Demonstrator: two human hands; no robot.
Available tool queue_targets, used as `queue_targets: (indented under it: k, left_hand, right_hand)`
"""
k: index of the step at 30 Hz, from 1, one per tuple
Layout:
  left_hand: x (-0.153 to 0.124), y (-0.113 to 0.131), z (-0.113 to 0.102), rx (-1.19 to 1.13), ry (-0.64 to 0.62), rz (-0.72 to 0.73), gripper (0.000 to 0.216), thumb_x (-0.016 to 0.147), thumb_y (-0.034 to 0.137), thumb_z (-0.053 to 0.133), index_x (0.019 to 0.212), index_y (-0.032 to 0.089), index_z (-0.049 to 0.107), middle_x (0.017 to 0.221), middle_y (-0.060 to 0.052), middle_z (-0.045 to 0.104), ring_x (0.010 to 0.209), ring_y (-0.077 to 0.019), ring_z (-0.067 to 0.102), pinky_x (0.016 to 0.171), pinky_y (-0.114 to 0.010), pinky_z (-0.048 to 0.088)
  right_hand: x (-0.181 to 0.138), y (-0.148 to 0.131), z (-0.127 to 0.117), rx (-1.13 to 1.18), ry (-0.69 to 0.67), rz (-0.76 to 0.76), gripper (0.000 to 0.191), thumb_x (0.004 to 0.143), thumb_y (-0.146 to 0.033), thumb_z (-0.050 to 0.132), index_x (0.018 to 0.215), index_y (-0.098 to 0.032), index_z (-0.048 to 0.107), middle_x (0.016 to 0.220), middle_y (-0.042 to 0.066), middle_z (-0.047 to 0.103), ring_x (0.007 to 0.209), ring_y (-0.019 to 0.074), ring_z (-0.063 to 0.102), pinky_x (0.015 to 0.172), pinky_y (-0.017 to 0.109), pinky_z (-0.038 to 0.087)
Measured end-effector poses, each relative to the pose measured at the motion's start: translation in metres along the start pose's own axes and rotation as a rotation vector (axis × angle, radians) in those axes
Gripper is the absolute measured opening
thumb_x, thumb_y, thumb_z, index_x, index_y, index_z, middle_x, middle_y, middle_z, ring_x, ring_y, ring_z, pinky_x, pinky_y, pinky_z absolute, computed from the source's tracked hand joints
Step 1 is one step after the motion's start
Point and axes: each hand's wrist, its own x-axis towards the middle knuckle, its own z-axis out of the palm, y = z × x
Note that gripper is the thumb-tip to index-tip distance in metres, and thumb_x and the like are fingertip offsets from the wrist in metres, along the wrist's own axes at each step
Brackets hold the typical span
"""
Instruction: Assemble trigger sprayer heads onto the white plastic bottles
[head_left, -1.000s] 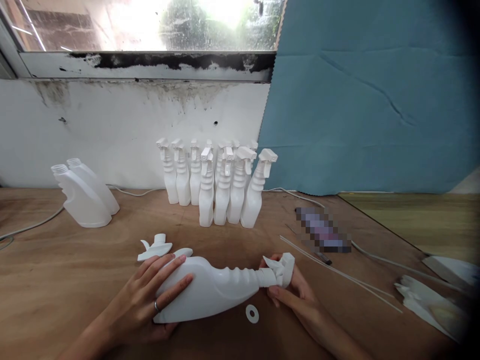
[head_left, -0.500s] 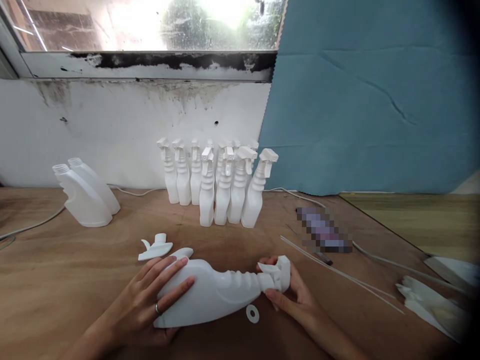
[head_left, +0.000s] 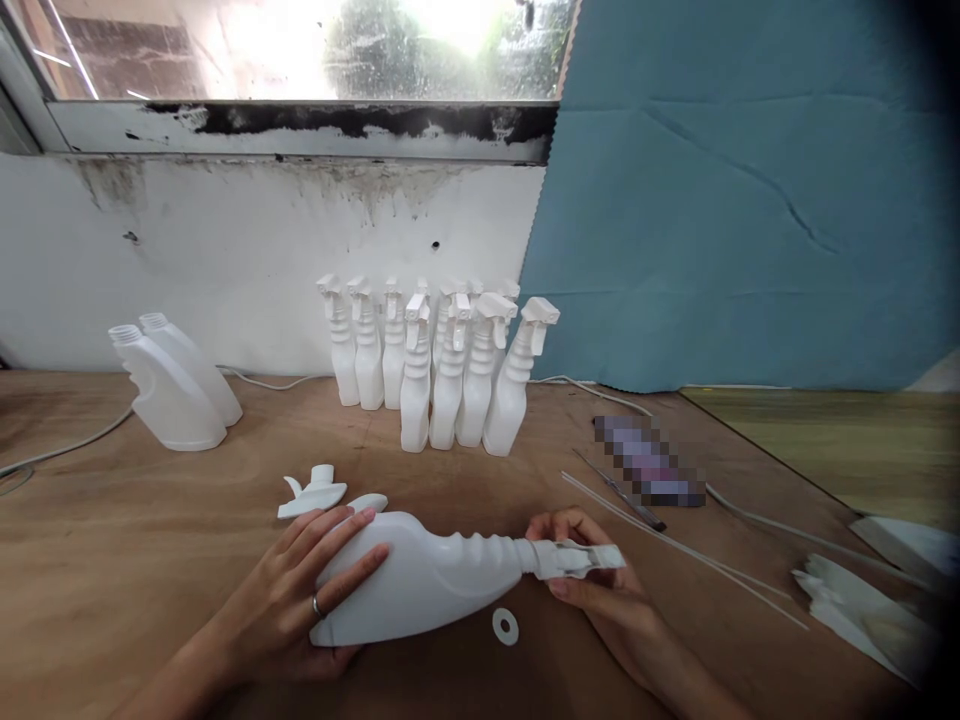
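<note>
A white spray bottle [head_left: 420, 580] lies on its side above the table, its neck pointing right. My left hand [head_left: 300, 590], with a ring on one finger, is wrapped round the bottle's base. At the neck, the fingers of my right hand [head_left: 600, 580] grip the white trigger sprayer head [head_left: 574, 558], which sits on the bottle's mouth. Just below the neck lies a flat white ring washer [head_left: 505, 627]. Beyond my left hand rests a loose white sprayer part [head_left: 315, 492], and another white piece [head_left: 369, 503] is partly hidden behind the bottle.
Several white spray bottles with heads [head_left: 450, 390] stand at the back centre. Two bottles without heads [head_left: 172, 395] stand at the left. On the right are thin white tubes [head_left: 675, 545], a dark thin tool [head_left: 630, 503], a blurred-out object [head_left: 646, 460] and a crumpled bag [head_left: 862, 610].
The sprayer head has turned about the bottle's neck, and its nozzle side has swung away from where it faced. My right hand has rotated with it; my left hand has stayed on the base.
</note>
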Motion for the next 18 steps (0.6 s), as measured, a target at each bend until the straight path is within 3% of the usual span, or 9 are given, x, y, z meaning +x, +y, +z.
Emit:
queue_targets:
  k: [7,12,16,18]
  left_hand:
    - [0.000,0.000,0.000,0.006,0.019,0.014,0.067,0.070,0.027,0.065,0.133,0.014,0.048,0.145,-0.018,0.036,0.126,-0.0375,0.042,0.099,-0.051,0.040]
    - [0.000,0.000,0.001,0.011,0.023,0.017,0.065,0.071,0.028,0.064,0.133,0.015,0.049,0.145,-0.018,0.037,0.125,-0.0372,0.043,0.098,-0.051,0.041]
    - [0.000,0.000,0.001,0.006,0.014,0.028,0.066,0.070,0.029,0.062,0.134,0.015,0.049,0.146,-0.017,0.036,0.125,-0.0375,0.043,0.098,-0.052,0.041]
    - [0.000,0.001,0.000,0.003,0.003,0.028,0.067,0.070,0.029,0.063,0.134,0.015,0.048,0.146,-0.018,0.036,0.125,-0.0380,0.044,0.098,-0.052,0.041]
  right_hand:
    - [-0.001,0.009,-0.001,-0.023,0.064,0.018,0.037,0.071,-0.035,0.077,0.095,-0.023,0.052,0.096,0.003,0.064,0.062,0.0115,0.054,0.063,0.028,0.043]
    - [-0.001,0.012,-0.002,-0.122,0.066,0.020,0.039,0.074,-0.043,0.074,0.097,-0.021,0.051,0.084,0.001,0.065,0.054,0.0115,0.054,0.064,0.030,0.045]
    - [-0.003,0.014,-0.004,-0.219,0.139,0.059,0.041,0.071,-0.045,0.076,0.095,-0.022,0.052,0.077,0.000,0.064,0.062,0.0173,0.058,0.064,0.031,0.047]
    - [-0.003,0.015,-0.004,-0.228,0.098,0.059,0.038,0.073,-0.044,0.074,0.094,-0.023,0.051,0.078,0.000,0.064,0.065,0.0173,0.057,0.064,0.031,0.047]
